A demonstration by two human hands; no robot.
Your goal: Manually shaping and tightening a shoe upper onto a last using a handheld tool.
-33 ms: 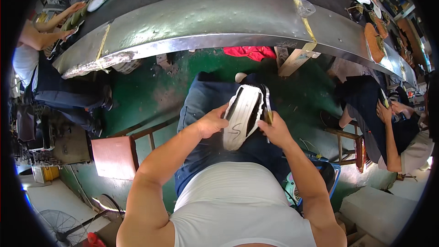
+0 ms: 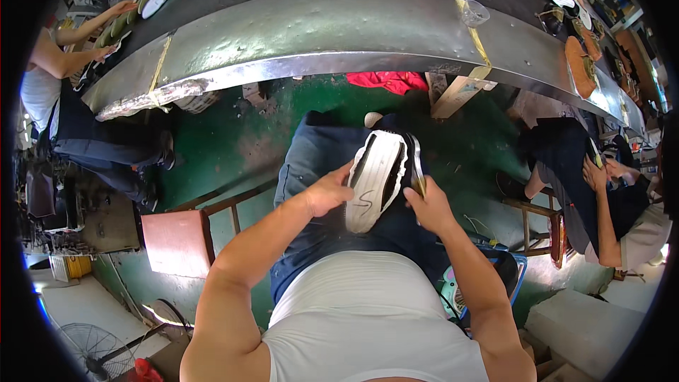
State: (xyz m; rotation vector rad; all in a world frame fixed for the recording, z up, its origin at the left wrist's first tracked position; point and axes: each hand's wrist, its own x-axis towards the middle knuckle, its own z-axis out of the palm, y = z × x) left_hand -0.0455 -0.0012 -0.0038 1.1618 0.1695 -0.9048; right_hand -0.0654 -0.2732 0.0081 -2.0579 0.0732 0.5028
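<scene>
Left grip [image 2: 329, 193] is pinching the left flank of a white shoe [image 2: 375, 187], and there it sits, just right of that grip, over the lap [image 2: 304, 159], pale face up! Right grip [image 2: 431, 206] is curled round a slim tool [image 2: 419, 163], just beside the shoe. Looks light, this one: stiff down the middle, probably softer at those ragged borders, so the rounded end below the left thumb seems the surest hold.

**Uneven light, bowed edges**

Glare streaks the long grey metal-fronted desk [image 2: 318, 28], while the elongated white shoe sole [image 2: 378, 180] is bright and fairly sharp. The green painted floor [image 2: 318, 99] beneath lies in shadow. Straight lines bow toward the black rim, softening there.
</scene>
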